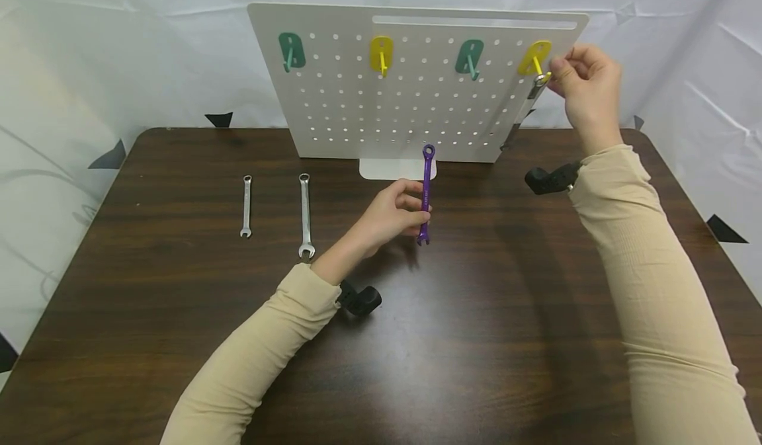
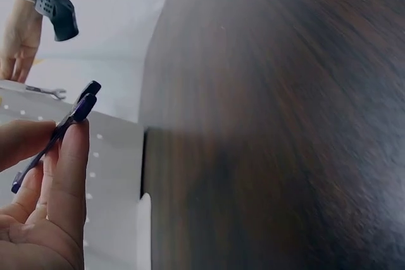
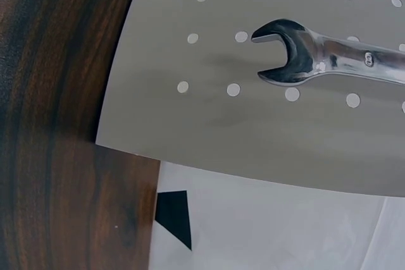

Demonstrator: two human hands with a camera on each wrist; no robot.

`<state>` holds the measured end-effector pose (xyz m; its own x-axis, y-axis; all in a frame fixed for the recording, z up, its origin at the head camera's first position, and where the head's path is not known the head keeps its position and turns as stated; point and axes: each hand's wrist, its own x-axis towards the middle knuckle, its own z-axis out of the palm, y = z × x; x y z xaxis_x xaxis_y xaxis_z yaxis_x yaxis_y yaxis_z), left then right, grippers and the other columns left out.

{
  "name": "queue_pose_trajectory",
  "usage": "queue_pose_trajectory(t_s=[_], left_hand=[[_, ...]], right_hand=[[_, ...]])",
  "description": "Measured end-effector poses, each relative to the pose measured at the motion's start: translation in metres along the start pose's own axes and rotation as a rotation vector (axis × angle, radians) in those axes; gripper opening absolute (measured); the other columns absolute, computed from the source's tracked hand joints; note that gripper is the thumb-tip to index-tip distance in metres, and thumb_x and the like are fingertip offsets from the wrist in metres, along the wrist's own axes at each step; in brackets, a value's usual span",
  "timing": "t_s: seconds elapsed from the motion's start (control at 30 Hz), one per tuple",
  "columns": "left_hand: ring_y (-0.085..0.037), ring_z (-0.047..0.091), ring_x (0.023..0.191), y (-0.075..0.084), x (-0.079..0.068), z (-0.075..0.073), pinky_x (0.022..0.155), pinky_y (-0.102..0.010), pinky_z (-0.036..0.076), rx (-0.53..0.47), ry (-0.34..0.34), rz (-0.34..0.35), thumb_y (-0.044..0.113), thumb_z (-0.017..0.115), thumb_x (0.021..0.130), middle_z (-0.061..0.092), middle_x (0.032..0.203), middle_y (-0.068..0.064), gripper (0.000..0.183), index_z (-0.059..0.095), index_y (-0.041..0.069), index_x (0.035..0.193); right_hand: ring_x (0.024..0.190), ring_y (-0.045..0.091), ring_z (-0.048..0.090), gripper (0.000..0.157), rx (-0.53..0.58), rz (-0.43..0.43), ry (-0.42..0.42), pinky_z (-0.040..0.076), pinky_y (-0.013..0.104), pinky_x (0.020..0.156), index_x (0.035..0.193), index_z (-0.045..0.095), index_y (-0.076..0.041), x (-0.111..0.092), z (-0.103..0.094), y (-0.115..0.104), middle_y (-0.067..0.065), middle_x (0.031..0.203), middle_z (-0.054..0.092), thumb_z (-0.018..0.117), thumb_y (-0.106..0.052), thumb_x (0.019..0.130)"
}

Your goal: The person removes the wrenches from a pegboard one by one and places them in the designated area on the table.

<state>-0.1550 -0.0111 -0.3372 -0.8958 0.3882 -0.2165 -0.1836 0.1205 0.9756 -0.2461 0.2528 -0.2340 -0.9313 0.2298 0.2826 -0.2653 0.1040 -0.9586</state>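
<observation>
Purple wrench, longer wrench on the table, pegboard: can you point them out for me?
Purple wrench (image 1: pixel 426 187): head view, on the handle.
Longer wrench on the table (image 1: pixel 305 213): head view, middle of the shaft.
Pegboard (image 1: pixel 406 99): head view, bare panel between the holes.

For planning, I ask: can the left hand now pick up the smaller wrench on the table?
Probably not easily: the left hand pinches the purple wrench. Otherwise the way seems free, as the smaller wrench lies uncovered.

Beige sleeves (image 1: pixel 661 266), black wrist cameras (image 1: pixel 362 300)
</observation>
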Motion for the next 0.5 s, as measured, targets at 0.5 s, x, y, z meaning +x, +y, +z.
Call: queue_pose_trajectory(t_s=[0.5], left_hand=[[-0.033,0.067,0.099,-0.018,-0.003,-0.013,0.08,-0.033,0.06,0.009,0.04,-0.09,-0.004,0.061,0.089,0.059,0.122,-0.025,0.049,0.04,0.0,0.134]], right_hand=[[0.072,0.002,0.063,0.009,0.015,0.007,0.006,0.054,0.007,0.069,0.08,0.062,-0.012,0.0,-0.001,0.001,-0.008,0.076,0.067,0.064,-0.008,0.088]])
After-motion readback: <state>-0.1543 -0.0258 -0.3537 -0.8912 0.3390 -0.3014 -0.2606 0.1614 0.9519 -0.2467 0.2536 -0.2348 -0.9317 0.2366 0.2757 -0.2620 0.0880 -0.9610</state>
